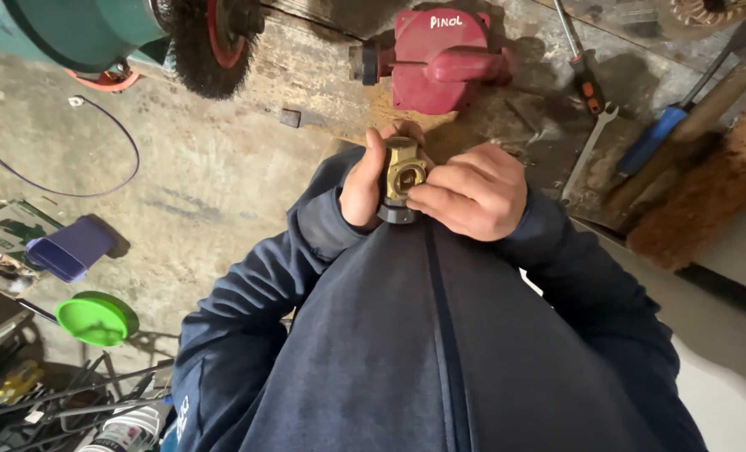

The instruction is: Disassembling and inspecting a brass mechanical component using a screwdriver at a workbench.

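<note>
**Brass fitting held upright between both hands**

The left hand (365, 186) wraps its fingers round the brass fitting (402, 174) from one side; the right hand (472, 191) pinches it from the other. The fitting's long axis runs up-down in the head view, grey collar (396, 214) toward the body, open port facing the camera. Just beyond the hands, a red pump (440, 60) lies on the worktop (323, 75).

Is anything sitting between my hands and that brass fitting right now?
Nothing visible does. The left hand and the right hand both already grip the brass fitting directly, held against the dark blue jacket.
</note>
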